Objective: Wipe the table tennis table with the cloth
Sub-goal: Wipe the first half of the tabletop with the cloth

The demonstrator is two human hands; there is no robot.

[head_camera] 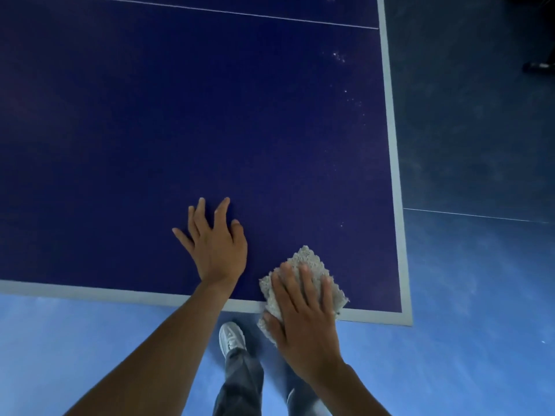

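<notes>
The dark blue table tennis table fills most of the view, with white border lines along its near and right edges. A folded grey-beige cloth lies over the near edge close to the right corner, partly hanging off. My right hand presses flat on the cloth, fingers spread over it. My left hand rests flat on the bare table top to the left of the cloth, fingers apart, holding nothing. Small white specks dot the surface near the right edge.
The table's near right corner is just right of the cloth. Below the edge is a light blue floor. My leg and a white shoe stand under the near edge. A dark object sits on the floor at the far right.
</notes>
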